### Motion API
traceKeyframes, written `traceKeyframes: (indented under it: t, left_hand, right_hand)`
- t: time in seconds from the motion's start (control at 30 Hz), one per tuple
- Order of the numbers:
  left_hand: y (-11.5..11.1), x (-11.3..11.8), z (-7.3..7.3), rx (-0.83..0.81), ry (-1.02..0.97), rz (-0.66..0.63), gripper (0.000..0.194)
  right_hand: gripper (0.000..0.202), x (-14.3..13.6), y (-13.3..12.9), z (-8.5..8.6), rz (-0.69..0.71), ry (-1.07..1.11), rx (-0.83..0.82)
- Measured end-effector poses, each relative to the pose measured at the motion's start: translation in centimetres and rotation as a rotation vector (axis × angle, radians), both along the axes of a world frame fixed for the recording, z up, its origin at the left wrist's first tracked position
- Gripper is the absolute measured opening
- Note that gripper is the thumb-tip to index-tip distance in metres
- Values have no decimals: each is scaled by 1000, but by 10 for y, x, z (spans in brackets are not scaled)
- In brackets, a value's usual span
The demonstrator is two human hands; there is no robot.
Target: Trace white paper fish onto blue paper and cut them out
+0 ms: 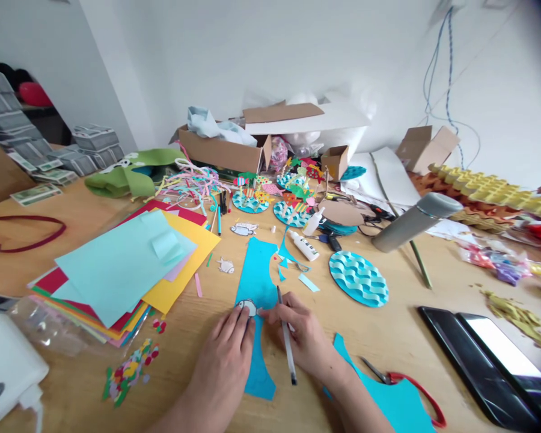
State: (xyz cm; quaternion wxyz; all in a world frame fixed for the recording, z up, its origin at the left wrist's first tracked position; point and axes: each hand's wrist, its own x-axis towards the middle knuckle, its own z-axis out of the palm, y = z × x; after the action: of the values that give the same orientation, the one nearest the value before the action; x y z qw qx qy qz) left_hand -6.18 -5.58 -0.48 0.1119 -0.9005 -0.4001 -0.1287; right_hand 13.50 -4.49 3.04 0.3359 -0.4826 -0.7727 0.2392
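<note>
Wood table w/ paper stack on L; white wall behind, box at back. Glue has a label, text too small to read. Blue paper lies mid-table, flat, w/ curved cuts on its R side. On it: small white fish w/ dark outline. L hand lies flat, fingers together, tips on fish; R hand grips a clear pen beside it.

From the wearer's head, the single view looks forward and down from behind and above the grip of the right hand, near to it, taking in the left hand beside, the table around and the wall beyond.
</note>
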Motion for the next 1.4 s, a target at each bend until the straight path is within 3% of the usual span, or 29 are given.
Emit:
traceKeyframes:
  t: [0.37,0.63,0.93,1.4]
  left_hand:
    - [-1,0,-4,34,-3,3,50]
    - [0,2,-2,23,-7,9,52]
    - [0,0,0,11,-2,11,53]
    - [-1,1,-2,29,-37,0,51]
  right_hand:
    - [20,0,0,2,41,-70,0]
    - [16,2,1,-2,-22,90,-105]
    - [23,1,3,-5,-2,-52,7]
    - [25,2,2,-5,-5,-64,20]
